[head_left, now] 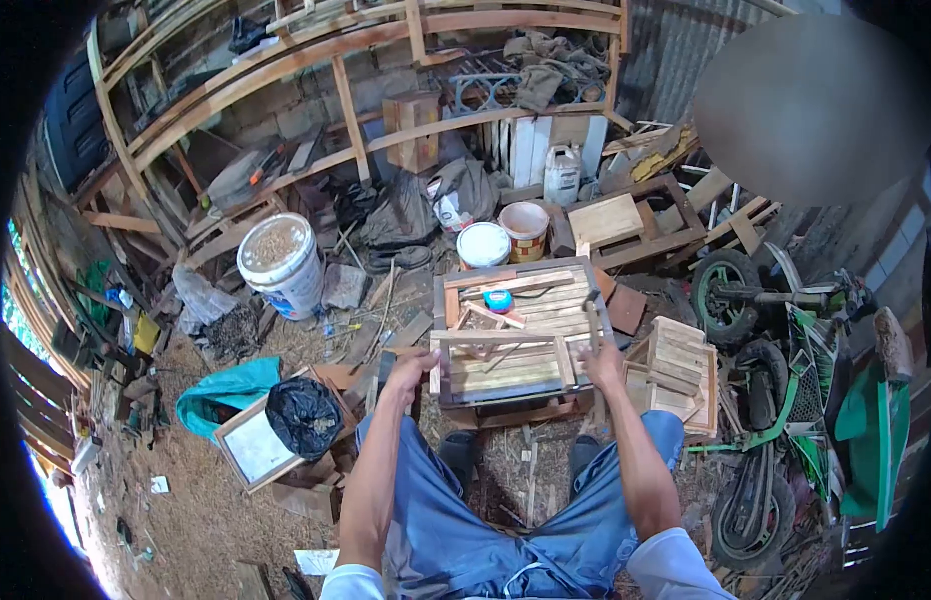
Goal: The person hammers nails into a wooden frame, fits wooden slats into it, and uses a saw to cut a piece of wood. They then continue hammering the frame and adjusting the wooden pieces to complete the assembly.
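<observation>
I sit at a slatted wooden work surface (pixel 545 300). A small wooden frame (pixel 505 362) lies on its near part. My left hand (pixel 410 368) grips the frame's left end. My right hand (pixel 601 364) rests at the frame's right side, closed around the handle of a hammer (pixel 591 318) that points away from me. A blue and red tape measure (pixel 498 300) lies on the slats beyond the frame, with loose wooden strips (pixel 505 283) near it.
A slatted wooden crate (pixel 677 372) stands right of the work surface, with a green motorbike (pixel 785 400) beyond it. On the left are a white bucket (pixel 282 265), a black bag (pixel 303 415), a teal cloth (pixel 225 392) and a framed board (pixel 250 450). Paint cans (pixel 483 244) stand behind.
</observation>
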A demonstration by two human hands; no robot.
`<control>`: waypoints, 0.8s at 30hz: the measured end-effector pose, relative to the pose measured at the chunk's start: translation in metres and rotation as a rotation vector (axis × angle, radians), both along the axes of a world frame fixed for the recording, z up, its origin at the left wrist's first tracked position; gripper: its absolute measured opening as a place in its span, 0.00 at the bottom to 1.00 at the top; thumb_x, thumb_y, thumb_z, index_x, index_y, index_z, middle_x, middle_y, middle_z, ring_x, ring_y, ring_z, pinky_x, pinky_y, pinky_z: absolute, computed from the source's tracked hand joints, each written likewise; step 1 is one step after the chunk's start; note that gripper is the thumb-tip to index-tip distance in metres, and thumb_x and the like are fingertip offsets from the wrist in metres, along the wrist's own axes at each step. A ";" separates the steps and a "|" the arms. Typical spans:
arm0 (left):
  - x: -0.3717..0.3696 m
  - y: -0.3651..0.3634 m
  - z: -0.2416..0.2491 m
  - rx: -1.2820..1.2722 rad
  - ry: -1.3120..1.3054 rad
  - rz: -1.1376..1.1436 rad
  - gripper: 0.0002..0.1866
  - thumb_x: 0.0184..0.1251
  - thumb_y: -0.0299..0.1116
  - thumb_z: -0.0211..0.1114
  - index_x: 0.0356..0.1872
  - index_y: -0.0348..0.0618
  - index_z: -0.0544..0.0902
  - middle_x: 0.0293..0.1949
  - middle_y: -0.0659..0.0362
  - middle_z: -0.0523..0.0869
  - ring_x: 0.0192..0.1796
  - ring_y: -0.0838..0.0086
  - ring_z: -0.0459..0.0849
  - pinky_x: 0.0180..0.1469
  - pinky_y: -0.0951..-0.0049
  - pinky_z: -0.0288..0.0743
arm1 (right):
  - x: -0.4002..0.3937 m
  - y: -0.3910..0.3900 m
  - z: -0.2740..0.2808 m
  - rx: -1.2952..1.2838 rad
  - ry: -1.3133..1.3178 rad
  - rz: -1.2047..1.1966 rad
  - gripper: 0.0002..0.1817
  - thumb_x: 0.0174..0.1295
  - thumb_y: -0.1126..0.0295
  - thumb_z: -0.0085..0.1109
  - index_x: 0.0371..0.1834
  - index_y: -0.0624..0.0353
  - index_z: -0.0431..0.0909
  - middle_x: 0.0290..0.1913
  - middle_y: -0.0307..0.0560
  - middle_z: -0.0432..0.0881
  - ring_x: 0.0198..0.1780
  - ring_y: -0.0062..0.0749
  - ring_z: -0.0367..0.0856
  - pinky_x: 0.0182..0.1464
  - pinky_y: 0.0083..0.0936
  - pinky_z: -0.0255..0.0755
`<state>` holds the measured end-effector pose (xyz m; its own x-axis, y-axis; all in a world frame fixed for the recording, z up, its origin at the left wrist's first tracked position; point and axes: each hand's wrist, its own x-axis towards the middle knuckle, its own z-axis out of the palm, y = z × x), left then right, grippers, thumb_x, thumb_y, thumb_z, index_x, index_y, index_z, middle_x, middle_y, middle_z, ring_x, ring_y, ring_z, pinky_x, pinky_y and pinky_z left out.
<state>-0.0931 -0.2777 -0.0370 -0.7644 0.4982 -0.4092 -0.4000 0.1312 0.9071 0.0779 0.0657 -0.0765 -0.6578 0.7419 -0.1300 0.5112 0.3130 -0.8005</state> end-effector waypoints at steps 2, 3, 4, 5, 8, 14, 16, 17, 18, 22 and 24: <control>-0.018 -0.009 -0.021 0.010 0.049 0.048 0.14 0.69 0.40 0.61 0.42 0.38 0.80 0.33 0.60 0.84 0.34 0.75 0.81 0.37 0.71 0.73 | 0.004 -0.010 0.016 0.273 -0.085 -0.029 0.23 0.57 0.62 0.64 0.52 0.65 0.76 0.39 0.67 0.83 0.45 0.59 0.82 0.47 0.45 0.74; -0.009 -0.011 -0.004 0.087 -0.001 0.104 0.14 0.69 0.41 0.61 0.43 0.39 0.81 0.34 0.61 0.84 0.35 0.76 0.81 0.39 0.72 0.72 | 0.004 -0.016 0.020 0.293 -0.117 -0.028 0.22 0.58 0.63 0.64 0.51 0.65 0.76 0.39 0.68 0.82 0.46 0.60 0.81 0.47 0.46 0.73; -0.013 -0.016 -0.008 0.075 0.011 0.144 0.14 0.69 0.41 0.61 0.43 0.40 0.81 0.35 0.61 0.84 0.35 0.76 0.81 0.40 0.72 0.72 | 0.002 -0.021 0.025 0.314 -0.147 -0.029 0.21 0.58 0.63 0.63 0.51 0.65 0.76 0.39 0.69 0.82 0.46 0.61 0.80 0.47 0.47 0.73; -0.016 -0.021 -0.012 0.064 0.023 0.181 0.14 0.69 0.42 0.61 0.43 0.40 0.81 0.35 0.62 0.84 0.35 0.76 0.81 0.41 0.73 0.72 | 0.002 -0.025 0.029 0.337 -0.176 -0.032 0.20 0.58 0.63 0.62 0.51 0.64 0.76 0.39 0.69 0.82 0.46 0.62 0.80 0.48 0.48 0.72; -0.017 -0.021 0.002 0.092 0.026 0.298 0.14 0.70 0.43 0.59 0.43 0.42 0.80 0.35 0.62 0.84 0.37 0.77 0.82 0.43 0.74 0.71 | 0.002 -0.033 0.035 0.340 -0.185 0.078 0.19 0.62 0.62 0.58 0.50 0.63 0.75 0.45 0.66 0.81 0.51 0.61 0.79 0.52 0.48 0.72; -0.063 -0.013 -0.018 0.277 -0.022 0.486 0.14 0.71 0.42 0.59 0.45 0.43 0.78 0.33 0.62 0.82 0.35 0.76 0.81 0.40 0.74 0.74 | -0.024 -0.033 0.015 0.510 -0.439 0.221 0.16 0.61 0.65 0.56 0.48 0.62 0.78 0.48 0.66 0.78 0.52 0.59 0.78 0.54 0.46 0.73; -0.074 0.001 -0.023 0.320 -0.013 0.468 0.15 0.71 0.44 0.58 0.49 0.45 0.76 0.37 0.63 0.81 0.38 0.77 0.81 0.43 0.72 0.74 | -0.049 -0.016 0.017 0.482 -0.341 0.232 0.14 0.59 0.70 0.54 0.47 0.62 0.79 0.49 0.65 0.77 0.52 0.58 0.77 0.54 0.44 0.73; -0.075 0.008 -0.024 0.317 0.009 0.462 0.16 0.72 0.45 0.56 0.51 0.47 0.75 0.39 0.64 0.81 0.40 0.77 0.80 0.45 0.71 0.74 | -0.060 -0.011 0.019 0.508 -0.236 0.245 0.14 0.58 0.72 0.54 0.47 0.63 0.79 0.48 0.66 0.77 0.51 0.58 0.77 0.53 0.44 0.73; -0.074 0.015 -0.021 0.313 0.030 0.457 0.17 0.72 0.46 0.55 0.53 0.48 0.74 0.41 0.64 0.81 0.42 0.77 0.80 0.46 0.71 0.73 | -0.071 -0.005 0.020 0.534 -0.131 0.259 0.14 0.57 0.73 0.54 0.46 0.64 0.79 0.48 0.66 0.78 0.50 0.59 0.78 0.52 0.44 0.73; -0.078 0.025 -0.020 0.307 0.032 0.528 0.19 0.71 0.46 0.58 0.56 0.49 0.72 0.47 0.62 0.82 0.46 0.75 0.81 0.52 0.68 0.71 | -0.127 0.001 0.013 0.543 0.123 0.290 0.17 0.59 0.81 0.46 0.50 0.62 0.78 0.52 0.62 0.77 0.55 0.55 0.75 0.58 0.40 0.69; -0.081 0.028 -0.023 0.329 0.062 0.516 0.21 0.71 0.46 0.58 0.58 0.48 0.71 0.51 0.60 0.81 0.48 0.74 0.81 0.54 0.67 0.69 | -0.149 0.007 0.000 0.631 0.203 0.401 0.22 0.60 0.81 0.41 0.58 0.60 0.73 0.60 0.59 0.73 0.63 0.53 0.69 0.65 0.40 0.63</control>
